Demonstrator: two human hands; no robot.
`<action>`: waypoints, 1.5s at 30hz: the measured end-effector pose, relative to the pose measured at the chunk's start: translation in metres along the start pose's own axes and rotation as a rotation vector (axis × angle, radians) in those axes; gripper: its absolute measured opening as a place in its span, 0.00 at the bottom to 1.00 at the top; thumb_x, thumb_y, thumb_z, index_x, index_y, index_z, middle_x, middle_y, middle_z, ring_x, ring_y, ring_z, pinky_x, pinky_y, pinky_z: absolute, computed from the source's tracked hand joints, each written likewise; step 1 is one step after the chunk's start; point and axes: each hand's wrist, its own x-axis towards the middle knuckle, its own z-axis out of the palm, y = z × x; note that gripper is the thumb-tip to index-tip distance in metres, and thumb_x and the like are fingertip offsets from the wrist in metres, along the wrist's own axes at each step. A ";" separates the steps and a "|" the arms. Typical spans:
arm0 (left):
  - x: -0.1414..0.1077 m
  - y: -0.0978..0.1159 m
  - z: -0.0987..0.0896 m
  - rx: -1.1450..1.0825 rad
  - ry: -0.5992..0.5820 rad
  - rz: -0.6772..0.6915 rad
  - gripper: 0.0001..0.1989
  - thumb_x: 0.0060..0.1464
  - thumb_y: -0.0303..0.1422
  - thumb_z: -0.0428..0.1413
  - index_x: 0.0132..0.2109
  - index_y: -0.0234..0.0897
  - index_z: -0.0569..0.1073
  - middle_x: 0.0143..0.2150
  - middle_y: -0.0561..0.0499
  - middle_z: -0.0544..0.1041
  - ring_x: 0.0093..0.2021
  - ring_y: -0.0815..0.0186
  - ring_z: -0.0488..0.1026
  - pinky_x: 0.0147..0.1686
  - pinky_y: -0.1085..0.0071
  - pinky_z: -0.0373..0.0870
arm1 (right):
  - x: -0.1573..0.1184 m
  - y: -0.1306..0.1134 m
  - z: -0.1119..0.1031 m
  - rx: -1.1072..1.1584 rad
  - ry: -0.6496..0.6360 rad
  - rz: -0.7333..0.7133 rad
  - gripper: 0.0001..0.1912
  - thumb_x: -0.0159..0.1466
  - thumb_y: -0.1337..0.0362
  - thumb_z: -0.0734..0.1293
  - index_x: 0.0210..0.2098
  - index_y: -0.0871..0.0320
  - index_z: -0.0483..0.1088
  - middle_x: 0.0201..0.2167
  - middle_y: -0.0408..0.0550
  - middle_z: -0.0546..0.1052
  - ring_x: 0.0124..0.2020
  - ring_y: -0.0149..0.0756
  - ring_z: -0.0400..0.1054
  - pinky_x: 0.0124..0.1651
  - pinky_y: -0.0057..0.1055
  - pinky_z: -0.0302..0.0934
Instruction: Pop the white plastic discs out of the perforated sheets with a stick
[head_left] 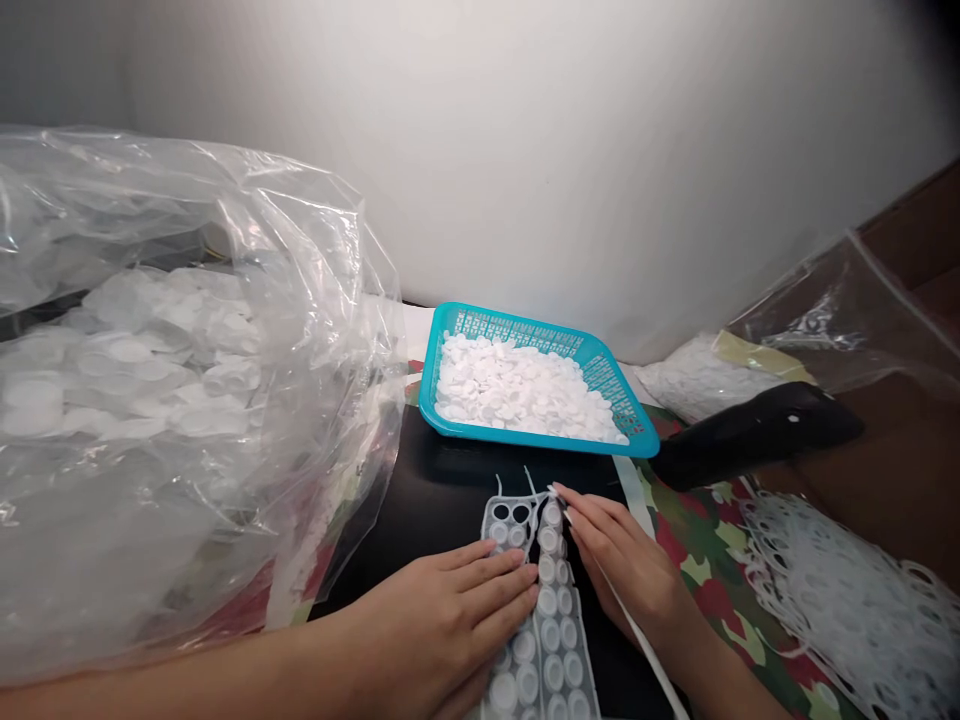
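A translucent plastic sheet of round moulded caps (555, 635) lies on the black work surface (427, 500), with two open round holes at its far left corner. My left hand (450, 605) rests flat across the sheet's left part, fingers stretched out and pressing on the caps. At the far right corner my right hand (626, 560) pinches the edge with thumb and fingertips. A thin white plastic strip (646, 650) comes off that edge and runs down under the right hand towards me. Thin loose ends stick up from the sheet's far edge.
A turquoise basket (525, 440) of small white discs stands behind the sheet. To the left bulges a big clear bag (315, 240) of translucent discs. On the right are a black handle-like object (765, 430), a heap of ring-shaped trimmings (855, 600) and a camouflage cloth (701, 565).
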 end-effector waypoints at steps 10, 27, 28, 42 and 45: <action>0.001 0.002 0.002 0.070 0.135 0.018 0.22 0.65 0.30 0.45 0.64 0.26 0.61 0.66 0.39 0.61 0.66 0.57 0.59 0.67 0.62 0.52 | 0.005 -0.003 -0.008 0.008 -0.118 -0.175 0.13 0.67 0.75 0.59 0.50 0.65 0.69 0.56 0.60 0.72 0.57 0.44 0.66 0.55 0.42 0.69; 0.002 -0.002 -0.004 -0.177 0.013 -0.072 0.33 0.65 0.46 0.44 0.70 0.31 0.50 0.71 0.43 0.47 0.71 0.59 0.44 0.69 0.61 0.33 | 0.001 -0.003 0.006 0.089 0.069 0.048 0.23 0.65 0.80 0.60 0.58 0.62 0.62 0.55 0.59 0.72 0.53 0.44 0.67 0.52 0.44 0.69; 0.002 -0.002 -0.004 -0.178 0.014 -0.071 0.33 0.65 0.46 0.44 0.70 0.31 0.49 0.71 0.43 0.48 0.71 0.59 0.44 0.69 0.61 0.33 | 0.001 -0.002 0.005 0.090 0.087 0.062 0.23 0.65 0.80 0.61 0.58 0.63 0.62 0.55 0.59 0.72 0.53 0.44 0.67 0.51 0.43 0.69; 0.002 -0.002 -0.003 -0.132 0.034 -0.046 0.32 0.65 0.43 0.45 0.69 0.29 0.50 0.71 0.42 0.48 0.71 0.58 0.44 0.69 0.62 0.36 | 0.007 0.001 -0.025 -0.006 0.161 0.015 0.17 0.64 0.79 0.63 0.51 0.62 0.67 0.51 0.59 0.76 0.48 0.40 0.71 0.48 0.37 0.70; 0.002 -0.002 -0.003 -0.135 0.004 -0.005 0.33 0.65 0.42 0.45 0.70 0.31 0.47 0.71 0.43 0.46 0.70 0.57 0.44 0.69 0.59 0.38 | 0.000 0.004 -0.018 0.030 -0.016 -0.075 0.17 0.65 0.78 0.61 0.52 0.62 0.67 0.54 0.59 0.74 0.51 0.41 0.70 0.49 0.38 0.71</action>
